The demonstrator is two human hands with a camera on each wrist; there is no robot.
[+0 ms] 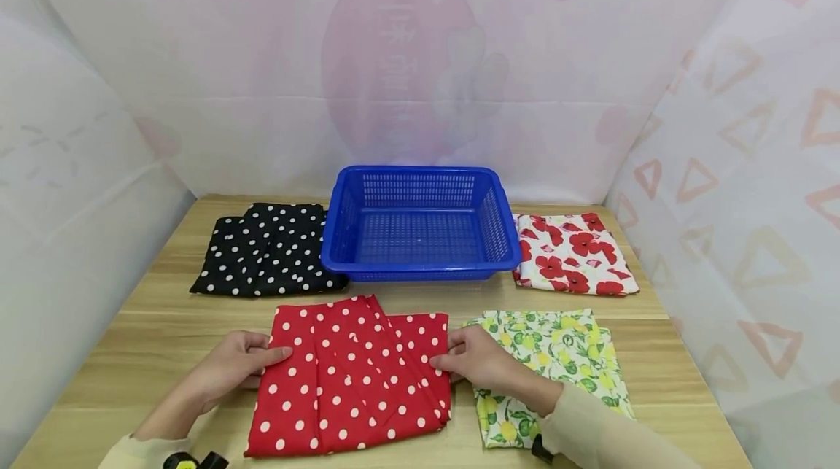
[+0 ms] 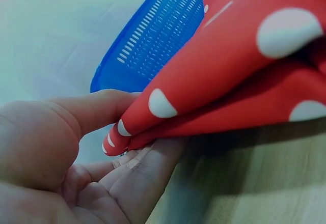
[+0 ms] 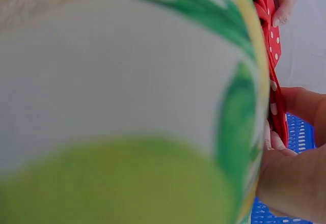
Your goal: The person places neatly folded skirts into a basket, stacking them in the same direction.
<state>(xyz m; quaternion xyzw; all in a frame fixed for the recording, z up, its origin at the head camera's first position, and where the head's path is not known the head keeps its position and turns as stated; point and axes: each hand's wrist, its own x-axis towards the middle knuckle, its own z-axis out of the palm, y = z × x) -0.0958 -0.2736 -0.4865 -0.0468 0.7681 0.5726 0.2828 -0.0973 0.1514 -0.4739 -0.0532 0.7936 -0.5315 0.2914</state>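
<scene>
A folded red cloth with white dots (image 1: 354, 381) lies in front of me, held at both sides. My left hand (image 1: 238, 365) pinches its left edge, thumb on top and fingers underneath; the left wrist view shows the folded layers of the red cloth (image 2: 204, 81) between thumb and fingers. My right hand (image 1: 475, 361) pinches the right edge, its forearm passing over a folded lemon-print cloth (image 1: 551, 352). In the right wrist view the lemon-print cloth (image 3: 127, 91) fills most of the picture, close and blurred, and hides part of the red cloth (image 3: 275, 107).
Behind the red cloth stands a blue plastic basket (image 1: 420, 268) with nothing in it. Left of it lies a folded black cloth with white dots (image 1: 269, 250), touching the basket. A folded white cloth with red flowers (image 1: 574, 254) lies to its right. Fabric walls surround the wooden table (image 1: 157, 323).
</scene>
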